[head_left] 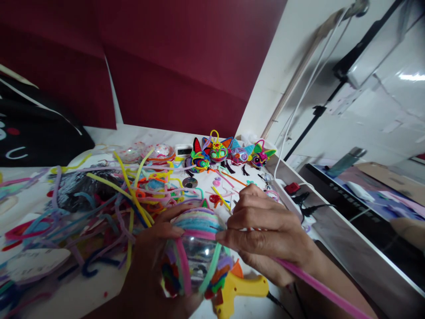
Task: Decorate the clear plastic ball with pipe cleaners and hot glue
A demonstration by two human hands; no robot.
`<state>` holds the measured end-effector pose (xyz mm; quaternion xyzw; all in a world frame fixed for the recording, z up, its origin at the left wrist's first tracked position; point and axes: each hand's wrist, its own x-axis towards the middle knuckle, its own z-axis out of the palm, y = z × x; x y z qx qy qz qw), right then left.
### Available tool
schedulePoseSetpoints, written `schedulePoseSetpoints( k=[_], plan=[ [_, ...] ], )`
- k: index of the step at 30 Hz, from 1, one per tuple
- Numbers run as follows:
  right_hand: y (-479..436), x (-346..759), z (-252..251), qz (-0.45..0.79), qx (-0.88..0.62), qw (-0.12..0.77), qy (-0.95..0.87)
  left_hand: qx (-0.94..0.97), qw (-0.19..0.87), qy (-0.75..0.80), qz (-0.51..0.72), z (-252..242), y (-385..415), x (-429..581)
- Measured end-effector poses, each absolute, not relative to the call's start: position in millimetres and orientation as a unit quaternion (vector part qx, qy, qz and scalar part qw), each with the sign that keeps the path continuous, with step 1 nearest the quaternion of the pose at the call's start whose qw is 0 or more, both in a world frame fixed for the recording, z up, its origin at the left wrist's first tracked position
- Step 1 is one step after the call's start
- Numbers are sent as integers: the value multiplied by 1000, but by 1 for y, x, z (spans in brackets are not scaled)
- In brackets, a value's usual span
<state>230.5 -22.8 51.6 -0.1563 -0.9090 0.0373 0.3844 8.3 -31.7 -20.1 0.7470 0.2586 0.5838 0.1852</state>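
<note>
Up close, left hand (156,261) clasped round a clear ball (197,248) banded with pipe cleaners, just above the yellow glue gun (242,288), right hand (265,230) beside it, fingers pinched on a pink pipe cleaner (318,285), loose stems (99,208) heaped up-left of the gun.

Pink pipe cleaner (318,285), glue gun (244,286) handle cut off by bottom edge.

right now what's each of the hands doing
Left hand: closed around clear plastic ball wrapped in coloured pipe cleaners.
Right hand: closed on long pink pipe cleaner.
</note>
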Motion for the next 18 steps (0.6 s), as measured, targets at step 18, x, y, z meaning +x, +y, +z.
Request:
schedulePoseSetpoints(
  k=[18],
  plan=[
    [-22,230,55,5,-152,363,-919,733,212,262,591,-23,-31,9]
  ],
)
